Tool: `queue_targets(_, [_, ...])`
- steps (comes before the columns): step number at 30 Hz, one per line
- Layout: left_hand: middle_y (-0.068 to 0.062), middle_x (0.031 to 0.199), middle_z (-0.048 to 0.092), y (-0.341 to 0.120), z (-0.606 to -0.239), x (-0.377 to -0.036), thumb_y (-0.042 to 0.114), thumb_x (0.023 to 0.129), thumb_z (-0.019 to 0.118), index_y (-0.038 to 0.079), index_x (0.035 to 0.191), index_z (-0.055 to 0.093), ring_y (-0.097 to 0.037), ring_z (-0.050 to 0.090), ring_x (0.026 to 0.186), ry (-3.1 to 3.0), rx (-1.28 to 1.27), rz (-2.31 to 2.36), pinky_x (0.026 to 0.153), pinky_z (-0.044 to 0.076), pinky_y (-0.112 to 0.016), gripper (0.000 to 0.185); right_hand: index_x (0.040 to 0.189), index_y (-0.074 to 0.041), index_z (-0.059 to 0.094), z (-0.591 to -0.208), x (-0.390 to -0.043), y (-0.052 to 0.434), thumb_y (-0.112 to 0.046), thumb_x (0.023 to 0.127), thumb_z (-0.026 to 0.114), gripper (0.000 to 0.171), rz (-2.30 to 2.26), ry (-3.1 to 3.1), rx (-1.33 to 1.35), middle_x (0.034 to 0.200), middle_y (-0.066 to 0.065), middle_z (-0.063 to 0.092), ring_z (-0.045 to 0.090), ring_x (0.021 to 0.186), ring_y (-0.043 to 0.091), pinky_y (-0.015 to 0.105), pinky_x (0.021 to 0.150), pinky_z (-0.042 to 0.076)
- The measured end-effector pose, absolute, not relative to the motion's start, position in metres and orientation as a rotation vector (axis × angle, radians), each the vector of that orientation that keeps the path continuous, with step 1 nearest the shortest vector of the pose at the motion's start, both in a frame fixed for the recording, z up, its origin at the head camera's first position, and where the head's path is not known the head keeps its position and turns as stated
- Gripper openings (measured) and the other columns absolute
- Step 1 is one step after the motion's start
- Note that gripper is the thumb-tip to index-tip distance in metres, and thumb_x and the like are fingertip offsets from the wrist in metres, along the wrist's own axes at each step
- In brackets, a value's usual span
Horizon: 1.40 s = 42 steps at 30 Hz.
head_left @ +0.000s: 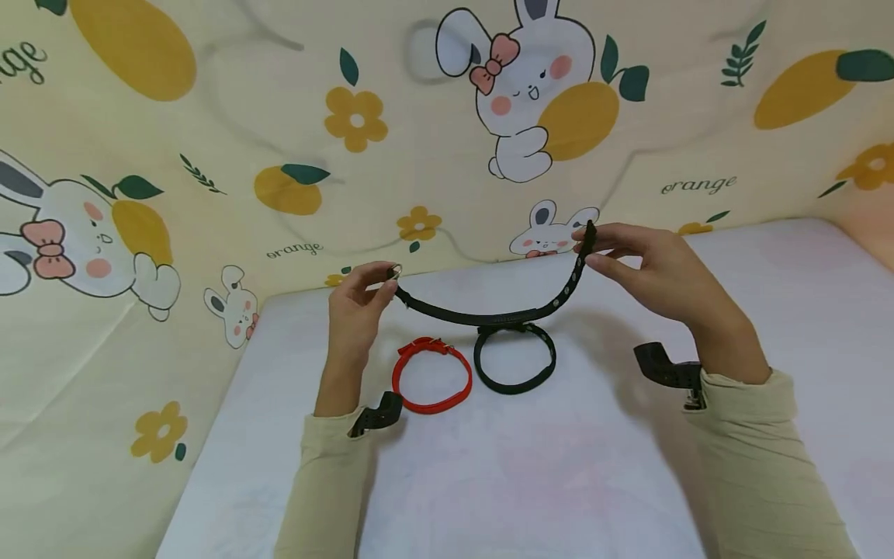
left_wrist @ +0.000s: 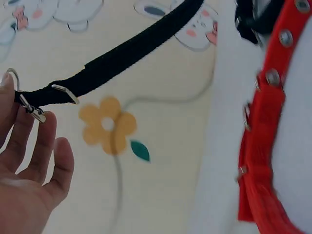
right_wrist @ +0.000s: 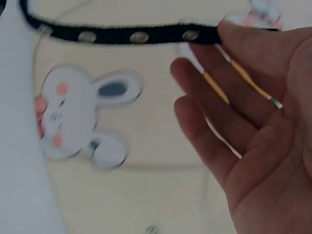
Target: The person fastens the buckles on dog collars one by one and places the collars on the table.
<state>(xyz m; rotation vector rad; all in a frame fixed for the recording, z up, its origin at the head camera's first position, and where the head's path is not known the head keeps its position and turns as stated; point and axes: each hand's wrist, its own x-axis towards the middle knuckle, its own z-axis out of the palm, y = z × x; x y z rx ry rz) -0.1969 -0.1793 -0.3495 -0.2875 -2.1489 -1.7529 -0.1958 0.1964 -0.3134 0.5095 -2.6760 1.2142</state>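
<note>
An unbuckled black collar strap (head_left: pixel 489 314) sags in the air between my two hands. My left hand (head_left: pixel 363 299) pinches its buckle end with the metal ring (left_wrist: pixel 12 80); the strap (left_wrist: pixel 122 53) runs up and to the right from there. My right hand (head_left: pixel 646 268) pinches the tip end, and the eyelet holes (right_wrist: pixel 139 37) show along the strap (right_wrist: pixel 117 35) beside my fingertips. Below the strap, a red collar (head_left: pixel 431 375) and a black collar (head_left: pixel 514 357), both closed into loops, lie side by side on the white surface. The red collar (left_wrist: pixel 263 126) fills the right of the left wrist view.
The white surface (head_left: pixel 524 466) is backed by a cream cloth (head_left: pixel 279 116) printed with rabbits, oranges and flowers, which also drapes down on the left. Black wrist-camera mounts (head_left: pixel 667 369) sit on both beige sleeves.
</note>
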Motion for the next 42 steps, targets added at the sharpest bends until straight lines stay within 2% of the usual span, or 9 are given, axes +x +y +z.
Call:
queue_targets(4, [0.014,0.099,0.069,-0.166,-0.342,-0.191,0.001,0.092,0.067,-0.004,0.116,0.066,-0.011,0.063,0.099,-2.128,-0.393,-1.776,0.084,0.052,-0.019,0.025,0.13,-0.022,0.065,-0.299,-0.183,0.18,-0.026,0.096,0.067,0.034,1.184,-2.668,0.576,0.123,0.003,0.07,0.063,0.11,0.023,0.039,0.084,0.043])
queue_targets(11, [0.014,0.094,0.07,-0.142,-0.331,-0.179,-0.005,0.088,0.069,-0.009,0.113,0.066,-0.011,0.064,0.092,-2.049,-0.507,-1.876,0.081,0.053,-0.02,0.026,0.118,-0.026,0.068,-0.29,-0.17,0.152,-0.021,0.095,0.069,0.024,1.131,-2.611,0.756,0.112,-0.006,0.072,0.063,0.103,0.015,0.038,0.082,0.045])
queue_targets(16, [0.014,0.095,0.07,-0.127,-0.327,-0.171,-0.006,0.086,0.071,-0.008,0.111,0.067,-0.012,0.063,0.094,-2.037,-0.568,-1.876,0.082,0.052,-0.021,0.025,0.116,-0.022,0.07,-0.294,-0.168,0.141,-0.019,0.094,0.069,0.022,1.042,-2.629,0.871,0.106,-0.006,0.073,0.066,0.1,0.013,0.039,0.083,0.048])
queue_targets(19, [0.013,0.098,0.07,-0.121,-0.326,-0.166,-0.008,0.085,0.071,-0.007,0.109,0.068,-0.014,0.064,0.093,-2.063,-0.604,-1.833,0.083,0.052,-0.023,0.024,0.113,-0.02,0.072,-0.297,-0.167,0.136,-0.017,0.093,0.071,0.02,0.989,-2.641,0.91,0.099,-0.007,0.073,0.066,0.095,0.01,0.037,0.08,0.05])
queue_targets(23, [-0.001,0.1,0.071,-0.114,-0.326,-0.164,-0.007,0.084,0.073,-0.004,0.107,0.07,-0.015,0.063,0.092,-2.103,-0.675,-1.773,0.084,0.052,-0.025,0.023,0.11,-0.02,0.073,-0.297,-0.165,0.129,-0.018,0.09,0.074,0.02,0.959,-2.621,0.968,0.093,-0.009,0.073,0.063,0.088,0.005,0.032,0.072,0.051])
queue_targets(26, [-0.015,0.101,0.069,-0.111,-0.326,-0.163,-0.005,0.083,0.074,-0.003,0.107,0.071,-0.016,0.063,0.094,-2.133,-0.715,-1.754,0.085,0.052,-0.027,0.024,0.11,-0.018,0.074,-0.295,-0.164,0.126,-0.018,0.089,0.075,0.021,0.963,-2.583,1.016,0.094,-0.009,0.072,0.062,0.086,0.004,0.029,0.071,0.053])
queue_targets(28, [-0.019,0.101,0.068,-0.11,-0.326,-0.163,-0.005,0.083,0.075,-0.004,0.107,0.071,-0.016,0.063,0.095,-2.145,-0.724,-1.757,0.085,0.052,-0.027,0.024,0.11,-0.017,0.074,-0.295,-0.164,0.126,-0.017,0.089,0.075,0.021,0.969,-2.563,1.03,0.094,-0.008,0.072,0.062,0.086,0.004,0.029,0.071,0.055])
queue_targets(35, [-0.018,0.1,0.069,-0.109,-0.327,-0.163,-0.004,0.084,0.074,-0.003,0.107,0.072,-0.018,0.063,0.094,-2.151,-0.704,-1.79,0.084,0.053,-0.027,0.024,0.111,-0.016,0.073,-0.295,-0.164,0.123,-0.015,0.089,0.075,0.022,1.04,-2.496,1.072,0.097,-0.008,0.072,0.063,0.088,0.003,0.027,0.072,0.056])
queue_targets(42, [-0.018,0.103,0.069,-0.107,-0.327,-0.16,-0.002,0.083,0.076,-0.003,0.109,0.071,-0.017,0.064,0.097,-2.162,-0.71,-1.827,0.084,0.053,-0.028,0.026,0.114,-0.014,0.07,-0.295,-0.162,0.115,-0.015,0.088,0.076,0.027,1.083,-2.463,1.074,0.102,-0.007,0.073,0.064,0.086,0.004,0.025,0.072,0.052])
